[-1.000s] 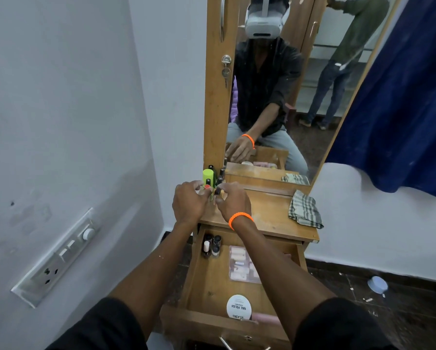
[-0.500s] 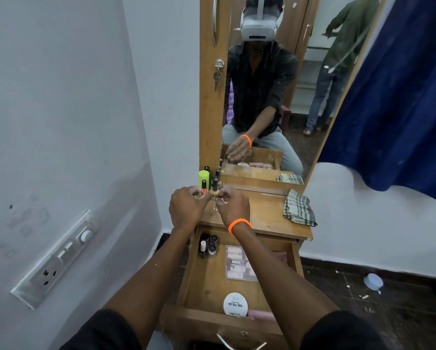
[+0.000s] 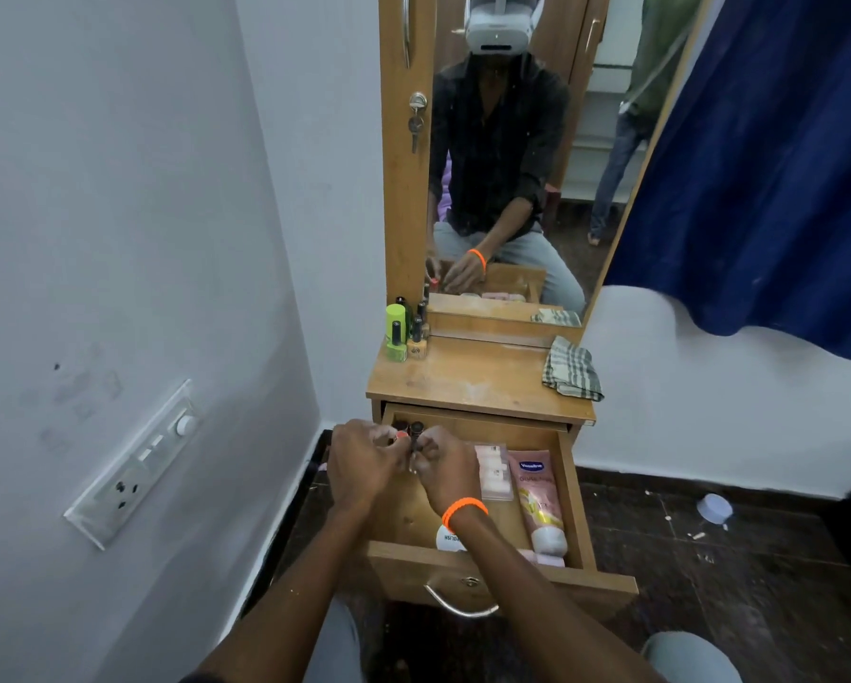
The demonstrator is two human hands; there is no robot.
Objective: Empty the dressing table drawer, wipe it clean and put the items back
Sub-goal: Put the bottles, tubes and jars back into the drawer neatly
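Note:
The wooden drawer (image 3: 573,490) of the dressing table stands pulled out. Both my hands are in its back left corner. My left hand (image 3: 361,468) is closed around a small red-capped bottle (image 3: 402,435). My right hand (image 3: 445,465), with an orange wristband, pinches a small black-capped bottle (image 3: 417,427). In the drawer lie a pink Vaseline tube (image 3: 536,505), a clear box of small pads (image 3: 494,473) and a white round tin (image 3: 449,540), partly hidden by my right arm. A green bottle (image 3: 396,323) and nail polish bottles (image 3: 416,340) stand on the tabletop (image 3: 477,382).
A folded checked cloth (image 3: 572,369) lies at the tabletop's right edge. The mirror (image 3: 522,155) rises behind. A wall with a switch panel (image 3: 135,463) is close on the left, a blue curtain (image 3: 768,155) hangs on the right, and a white cap (image 3: 714,507) lies on the floor.
Both hands moved from the bottles at the tabletop's back left down into the drawer's back left corner. The view tilted down and closer.

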